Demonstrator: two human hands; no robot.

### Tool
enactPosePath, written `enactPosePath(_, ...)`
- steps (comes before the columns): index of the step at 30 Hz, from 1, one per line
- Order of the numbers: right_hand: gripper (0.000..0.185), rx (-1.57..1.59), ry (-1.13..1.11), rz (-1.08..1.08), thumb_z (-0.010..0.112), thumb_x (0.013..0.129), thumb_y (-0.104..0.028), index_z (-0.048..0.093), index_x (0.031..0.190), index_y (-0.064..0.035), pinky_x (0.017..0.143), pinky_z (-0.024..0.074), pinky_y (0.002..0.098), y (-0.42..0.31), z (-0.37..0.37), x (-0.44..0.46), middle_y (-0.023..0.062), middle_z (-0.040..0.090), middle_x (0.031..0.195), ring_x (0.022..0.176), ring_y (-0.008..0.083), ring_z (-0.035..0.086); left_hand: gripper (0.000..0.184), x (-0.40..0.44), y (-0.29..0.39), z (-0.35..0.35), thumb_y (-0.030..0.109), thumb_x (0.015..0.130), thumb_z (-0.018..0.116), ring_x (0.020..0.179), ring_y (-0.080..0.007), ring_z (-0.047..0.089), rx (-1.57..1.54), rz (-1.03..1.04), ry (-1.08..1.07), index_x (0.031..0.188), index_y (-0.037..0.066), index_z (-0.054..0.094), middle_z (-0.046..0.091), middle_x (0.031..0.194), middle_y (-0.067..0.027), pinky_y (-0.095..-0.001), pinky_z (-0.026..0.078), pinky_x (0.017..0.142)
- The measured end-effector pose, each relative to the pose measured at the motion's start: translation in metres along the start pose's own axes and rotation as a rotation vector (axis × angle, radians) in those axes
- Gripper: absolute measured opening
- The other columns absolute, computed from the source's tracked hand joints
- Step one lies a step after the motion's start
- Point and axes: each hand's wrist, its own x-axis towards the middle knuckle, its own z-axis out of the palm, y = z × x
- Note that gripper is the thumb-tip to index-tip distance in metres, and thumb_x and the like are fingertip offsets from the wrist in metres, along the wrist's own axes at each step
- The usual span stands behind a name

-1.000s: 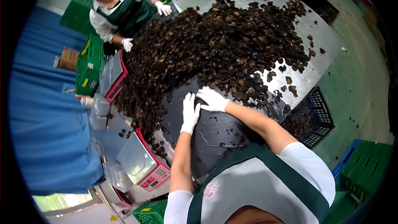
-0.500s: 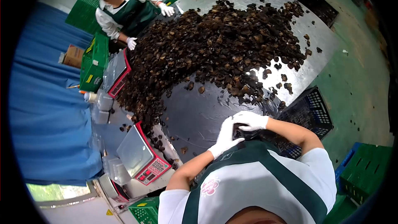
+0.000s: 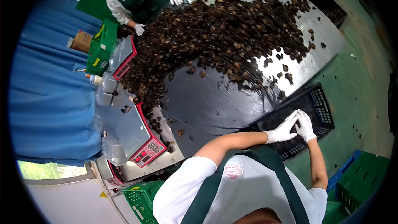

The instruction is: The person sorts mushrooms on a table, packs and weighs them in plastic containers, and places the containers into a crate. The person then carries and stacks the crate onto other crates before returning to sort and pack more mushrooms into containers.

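Metal table [image 3: 309,68]: dark heap [image 3: 224,37], black sheet [image 3: 211,103] | green floor [image 3: 356,91] | blue curtain [image 3: 49,79]

The counter [image 3: 325,58] is smooth metal, shiny enough to glare; the sheet [image 3: 215,103] looks like dark plastic, glossy and creased. The heap [image 3: 232,33] is rough and crinkled, with wet-looking glints. Crate [image 3: 326,114]: hard black plastic. Gloves [image 3: 284,130]: matt white, cloth-like. Scale [image 3: 150,152]: smooth red plastic casing. Tubs [image 3: 114,151]: clear, shiny plastic. Curtain [image 3: 54,74]: matt blue cloth. Box [image 3: 82,40]: dull brown cardboard.
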Motion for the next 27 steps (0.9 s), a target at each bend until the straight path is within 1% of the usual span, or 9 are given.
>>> enactPosePath(3, 0.062, 0.006, 0.031, 0.431, 0.067, 0.069, -0.005, 0.048, 0.128, -0.0023, 0.103, 0.0368, 0.0406, 0.016, 0.000, -0.045, 0.0197, 0.047, 0.133, 0.120, 0.0363, 0.045, 0.049, 0.002, 0.009, 0.008, 0.015, 0.078, 0.066, 0.134, -0.0386, 0.030, 0.022, 0.084, 0.031, 0.123, 0.004, 0.051, 0.030, 0.145, -0.0222, -0.0432, 0.029, 0.109)
enactPosePath(6, 0.052, 0.095, 0.178, 0.547, 0.065, 0.076, -0.006, 0.050, 0.126, -0.0024, 0.102, 0.0384, 0.0385, 0.023, 0.023, -0.064, 0.0175, 0.051, 0.130, 0.118, 0.0329, 0.048, 0.038, -0.006, 0.004, -0.039, 0.012, 0.080, 0.063, 0.128, -0.0363, 0.040, 0.132, 0.189, 0.253, 0.117, 0.006, 0.056, 0.044, 0.135, -0.0205, -0.0420, 0.034, 0.107)
enactPosePath(10, 0.038, 0.227, 0.420, 0.459, 0.064, 0.082, -0.010, 0.057, 0.118, -0.0021, 0.098, 0.0418, 0.0373, -0.014, 0.043, -0.037, 0.0155, 0.059, 0.118, 0.111, 0.0299, 0.054, 0.025, -0.047, -0.004, -0.128, 0.010, 0.083, 0.060, 0.122, -0.0338, 0.047, 0.372, 0.108, 0.540, 0.108, 0.006, 0.062, 0.054, 0.125, -0.0172, -0.0401, 0.038, 0.103)
enactPosePath(12, 0.032, 0.293, 0.506, 0.408, 0.064, 0.082, -0.009, 0.060, 0.113, -0.0013, 0.097, 0.0427, 0.0373, -0.048, 0.041, -0.008, 0.0148, 0.061, 0.115, 0.108, 0.0294, 0.055, 0.026, -0.072, 0.000, -0.179, 0.011, 0.084, 0.060, 0.119, -0.0346, 0.048, 0.426, -0.049, 0.393, 0.109, 0.005, 0.061, 0.052, 0.128, -0.0176, -0.0399, 0.040, 0.100)
enactPosePath(13, 0.031, 0.263, 0.545, 0.352, 0.064, 0.081, -0.009, 0.060, 0.111, -0.0014, 0.096, 0.0430, 0.0385, -0.064, 0.040, 0.007, 0.0149, 0.061, 0.114, 0.107, 0.0304, 0.056, 0.030, -0.096, -0.027, -0.177, 0.012, 0.082, 0.060, 0.115, -0.0367, 0.049, 0.717, -0.012, 0.601, 0.111, 0.003, 0.059, 0.050, 0.129, -0.0200, -0.0414, 0.040, 0.098)
enactPosePath(15, 0.032, 0.251, 0.594, 0.223, 0.067, 0.076, -0.011, 0.061, 0.106, -0.0016, 0.094, 0.0429, 0.0420, -0.101, 0.025, 0.039, 0.0179, 0.061, 0.111, 0.105, 0.0341, 0.056, 0.036, -0.129, -0.041, -0.189, 0.013, 0.081, 0.063, 0.118, -0.0381, 0.046, 0.824, -0.082, 0.622, 0.115, 0.004, 0.057, 0.045, 0.134, -0.0206, -0.0436, 0.039, 0.099)
enactPosePath(19, 0.038, 0.228, 0.446, -0.050, 0.069, 0.071, -0.024, 0.059, 0.102, -0.0043, 0.089, 0.0405, 0.0451, -0.156, 0.016, 0.084, 0.0160, 0.055, 0.112, 0.103, 0.0340, 0.051, 0.050, -0.169, -0.057, -0.185, 0.027, 0.085, 0.062, 0.131, -0.0359, 0.034, 0.942, -0.311, 0.492, 0.128, 0.005, 0.048, 0.035, 0.143, -0.0191, -0.0522, 0.023, 0.108)
enactPosePath(23, 0.046, 0.035, 0.246, -0.298, 0.062, 0.080, -0.034, 0.059, 0.117, -0.0079, 0.103, 0.0308, 0.0482, -0.178, 0.066, 0.091, 0.0148, 0.051, 0.129, 0.124, 0.0347, 0.042, 0.050, -0.176, -0.063, -0.179, 0.030, 0.087, 0.059, 0.133, -0.0331, 0.033, 1.022, -0.353, 0.439, 0.130, 0.006, 0.048, 0.036, 0.144, -0.0165, -0.0513, 0.021, 0.109)
enactPosePath(27, 0.041, 0.009, 0.279, -0.234, 0.060, 0.082, -0.033, 0.060, 0.116, -0.0100, 0.105, 0.0288, 0.0484, -0.146, 0.071, 0.088, 0.0117, 0.055, 0.124, 0.123, 0.0341, 0.044, 0.052, -0.178, -0.067, -0.179, 0.031, 0.086, 0.060, 0.133, -0.0338, 0.033, 1.013, -0.289, 0.484, 0.130, 0.006, 0.048, 0.037, 0.143, -0.0166, -0.0513, 0.020, 0.109)
